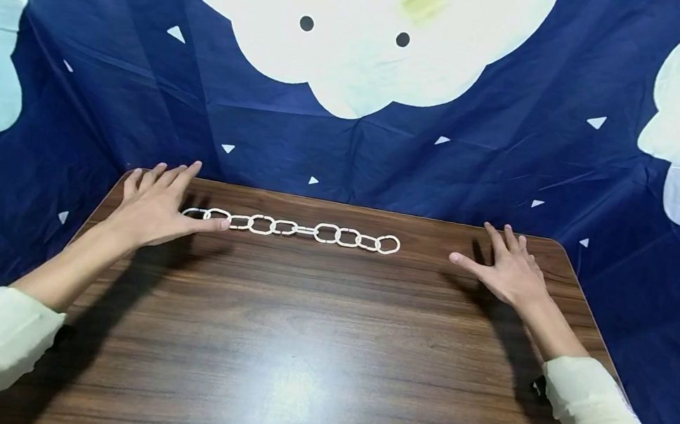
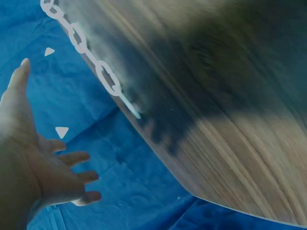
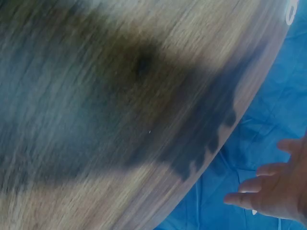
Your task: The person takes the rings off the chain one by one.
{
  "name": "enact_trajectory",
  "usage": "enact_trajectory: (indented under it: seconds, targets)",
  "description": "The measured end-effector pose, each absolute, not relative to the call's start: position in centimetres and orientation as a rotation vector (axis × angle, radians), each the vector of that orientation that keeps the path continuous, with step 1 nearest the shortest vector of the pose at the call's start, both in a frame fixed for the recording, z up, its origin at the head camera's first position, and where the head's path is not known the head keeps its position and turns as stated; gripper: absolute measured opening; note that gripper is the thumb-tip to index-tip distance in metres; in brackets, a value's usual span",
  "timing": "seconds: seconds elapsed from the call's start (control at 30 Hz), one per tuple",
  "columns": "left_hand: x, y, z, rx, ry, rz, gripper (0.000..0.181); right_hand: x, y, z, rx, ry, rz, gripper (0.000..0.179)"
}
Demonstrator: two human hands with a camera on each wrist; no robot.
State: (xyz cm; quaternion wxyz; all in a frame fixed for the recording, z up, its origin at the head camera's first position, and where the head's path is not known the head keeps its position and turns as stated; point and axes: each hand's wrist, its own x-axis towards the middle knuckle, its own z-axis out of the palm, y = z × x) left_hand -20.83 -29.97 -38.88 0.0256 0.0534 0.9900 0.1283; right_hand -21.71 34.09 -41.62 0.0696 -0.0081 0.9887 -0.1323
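Note:
A white chain (image 1: 262, 224) of several linked plastic rings lies stretched out along the far side of the wooden table (image 1: 303, 306). My left hand (image 1: 152, 210) hovers over the chain's left end with its fingers spread, and its thumb overlaps some links in the head view. In the left wrist view the chain (image 2: 108, 79) lies apart from that hand (image 2: 53, 163). To the right of the chain's last ring, my right hand (image 1: 514, 272) is held above the table, fingers spread and holding nothing. In the right wrist view only one ring (image 3: 290, 12) shows at the top corner.
A dark blue cloth (image 1: 296, 150) with white cloud shapes and small triangles hangs behind the table and on both sides. The table's far edge (image 1: 441, 220) runs close behind the chain. Both arms cast shadows on the wood.

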Motion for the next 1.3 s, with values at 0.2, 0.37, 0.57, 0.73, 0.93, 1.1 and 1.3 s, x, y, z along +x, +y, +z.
enact_trajectory:
  seconds: [0.2, 0.37, 0.57, 0.73, 0.93, 1.1, 1.3]
  targets:
    - [-21.3, -29.4, -38.1, 0.160, 3.038, 0.451, 0.137, -21.7, 33.6, -41.6, -0.026, 2.983, -0.387, 0.123]
    - [-21.6, -29.1, -37.8, 0.142, 3.035, 0.488, 0.137, -21.7, 33.3, -41.4, -0.036, 2.993, -0.379, 0.123]
    - [-21.7, -28.8, -37.9, 0.147, 3.027, 0.522, 0.134, -21.7, 32.8, -41.2, -0.023, 2.996, -0.407, 0.122]
    - [-21.7, -28.4, -38.0, 0.147, 3.017, 0.555, 0.132, -21.9, 32.2, -40.9, -0.048, 2.982, -0.406, 0.122]
    - [-21.7, -27.5, -38.1, 0.148, 3.008, 0.588, 0.131, -22.1, 31.4, -41.0, -0.079, 2.969, -0.417, 0.122]
    - [-21.8, -26.9, -38.0, 0.147, 3.012, 0.619, 0.129, -22.2, 30.8, -41.0, -0.083, 2.967, -0.420, 0.123]
    - [-21.9, -26.1, -37.7, 0.168, 3.013, 0.647, 0.125, -22.4, 30.3, -40.9, -0.073, 2.953, -0.438, 0.126]
